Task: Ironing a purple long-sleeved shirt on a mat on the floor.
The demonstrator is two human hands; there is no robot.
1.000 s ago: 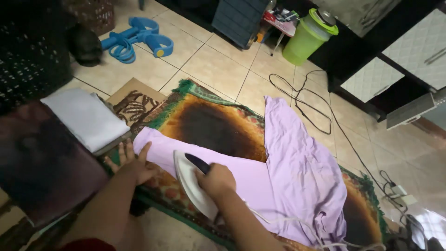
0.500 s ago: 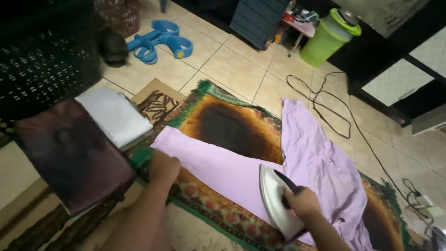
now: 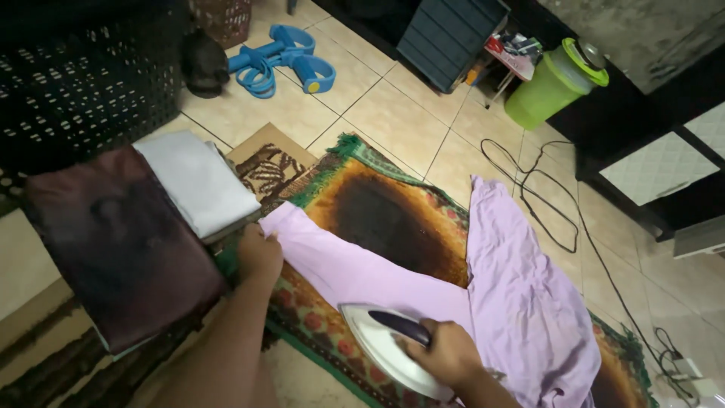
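A lilac garment [image 3: 498, 287] lies spread over a patterned rug [image 3: 393, 219] with a large dark scorched patch. My right hand [image 3: 445, 353] grips the dark handle of a white clothes iron [image 3: 381, 347], which rests on the garment's long leg near the rug's front edge. My left hand [image 3: 259, 253] is closed on the end of that leg at the left, holding the fabric down and taut.
Folded white cloth [image 3: 198, 181] and a dark maroon folded cloth [image 3: 121, 242] lie at the left. A black perforated basket [image 3: 83, 75] stands behind them. A blue plastic object [image 3: 283, 60], a green lidded bucket [image 3: 555, 83] and black cables [image 3: 544, 204] are on the tiled floor.
The iron slid right along the garment leg, then back left toward the middle. My left hand went from flat with spread fingers to closed on the leg's end. The camera shifted.
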